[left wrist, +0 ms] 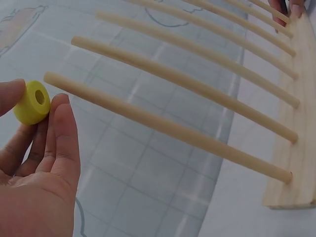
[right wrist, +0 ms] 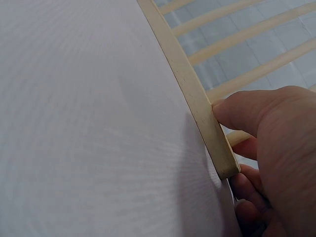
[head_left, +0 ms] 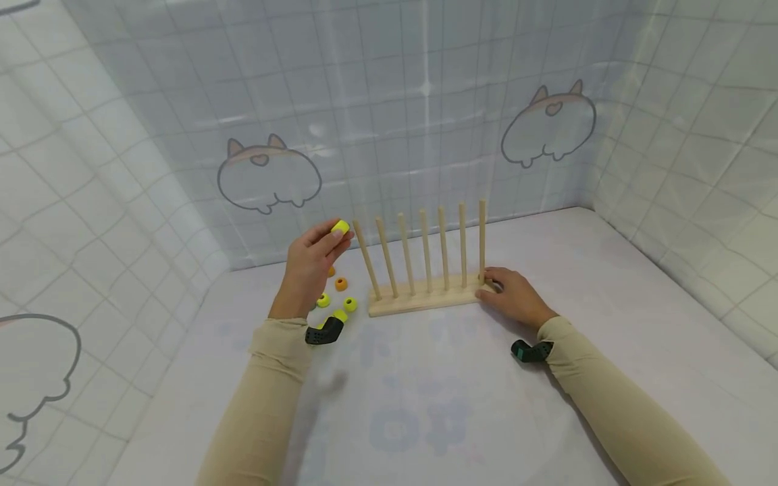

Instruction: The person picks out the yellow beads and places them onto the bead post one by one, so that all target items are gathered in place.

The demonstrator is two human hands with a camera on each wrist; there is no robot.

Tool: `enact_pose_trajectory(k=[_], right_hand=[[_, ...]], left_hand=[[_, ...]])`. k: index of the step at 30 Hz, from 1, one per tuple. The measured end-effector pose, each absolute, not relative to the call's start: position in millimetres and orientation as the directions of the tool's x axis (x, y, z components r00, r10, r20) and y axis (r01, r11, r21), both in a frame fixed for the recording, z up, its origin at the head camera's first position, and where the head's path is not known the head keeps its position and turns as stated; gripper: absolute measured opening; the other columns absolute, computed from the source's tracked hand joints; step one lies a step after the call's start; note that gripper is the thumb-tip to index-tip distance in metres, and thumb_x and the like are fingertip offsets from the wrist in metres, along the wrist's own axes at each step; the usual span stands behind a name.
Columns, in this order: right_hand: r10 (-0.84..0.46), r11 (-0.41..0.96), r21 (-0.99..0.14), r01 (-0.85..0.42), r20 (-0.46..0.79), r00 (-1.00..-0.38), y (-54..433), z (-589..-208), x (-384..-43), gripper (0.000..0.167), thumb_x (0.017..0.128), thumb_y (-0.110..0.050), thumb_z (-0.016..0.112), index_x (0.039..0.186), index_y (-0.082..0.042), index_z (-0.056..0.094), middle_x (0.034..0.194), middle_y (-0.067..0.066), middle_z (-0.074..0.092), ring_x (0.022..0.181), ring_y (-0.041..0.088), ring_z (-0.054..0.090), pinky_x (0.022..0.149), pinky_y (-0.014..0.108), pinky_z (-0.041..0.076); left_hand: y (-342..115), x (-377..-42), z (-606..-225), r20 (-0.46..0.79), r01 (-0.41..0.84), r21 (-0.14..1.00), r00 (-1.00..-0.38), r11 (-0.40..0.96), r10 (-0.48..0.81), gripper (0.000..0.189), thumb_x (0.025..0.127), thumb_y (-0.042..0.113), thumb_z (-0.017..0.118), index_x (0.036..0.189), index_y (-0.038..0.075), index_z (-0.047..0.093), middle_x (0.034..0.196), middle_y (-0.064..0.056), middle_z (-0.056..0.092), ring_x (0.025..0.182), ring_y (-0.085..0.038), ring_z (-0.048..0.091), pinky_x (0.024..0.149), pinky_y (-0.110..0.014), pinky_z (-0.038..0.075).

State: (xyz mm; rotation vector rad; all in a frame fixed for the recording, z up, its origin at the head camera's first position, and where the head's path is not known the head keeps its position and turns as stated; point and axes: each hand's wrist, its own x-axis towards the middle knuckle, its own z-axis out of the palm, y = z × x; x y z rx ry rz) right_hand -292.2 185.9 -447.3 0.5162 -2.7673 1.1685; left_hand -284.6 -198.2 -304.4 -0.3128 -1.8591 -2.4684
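Note:
My left hand (head_left: 308,270) pinches a yellow bead (left wrist: 32,103) between thumb and fingers, up beside the tip of the leftmost wooden peg (left wrist: 163,123). The bead's hole faces toward that peg in the left wrist view, with a small gap between them. A wooden base (head_left: 425,298) carries a row of several upright pegs, all bare. At its right end my right hand (head_left: 515,295) grips the base, thumb on the front edge and fingers behind, as the right wrist view shows.
Loose yellow beads (head_left: 350,304) and orange beads (head_left: 341,284) lie on the white tabletop (head_left: 425,378) left of the base, some partly hidden by the left hand and wrist camera (head_left: 325,331). A tiled-pattern sheet (head_left: 389,121) hangs behind and along both sides.

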Motion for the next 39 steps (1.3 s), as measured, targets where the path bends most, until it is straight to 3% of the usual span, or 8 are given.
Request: enact_pose_trajectory(k=[19, 39], right_hand=[[-0.256, 0.646, -0.687, -0.332, 0.215, -0.943, 184, -445, -291, 0.050, 0.096, -0.028, 0.069, 0.135, 0.002, 0.059, 0.146, 0.022, 0.049, 0.137, 0.043, 0.040, 0.114, 0.058, 0.031], [-0.270, 0.662, -0.667, -0.342, 0.213, -0.939, 187, -443, -290, 0.050, 0.096, -0.026, 0.069, 0.135, 0.004, 0.059, 0.146, 0.023, 0.049, 0.138, 0.044, 0.040, 0.114, 0.057, 0.031]], left_hand=[[-184, -289, -296, 0.183, 0.160, 0.930, -0.982, -0.331, 0.039, 0.041, 0.096, 0.007, 0.068, 0.134, -0.004, 0.056, 0.129, -0.016, 0.055, 0.119, -0.028, 0.060, 0.103, -0.031, 0.048], [-174, -290, -284, 0.226, 0.209, 0.937, -0.974, -0.280, 0.030, 0.038, 0.097, 0.003, 0.065, 0.133, -0.005, 0.056, 0.127, -0.017, 0.056, 0.122, -0.034, 0.058, 0.102, -0.031, 0.049]])
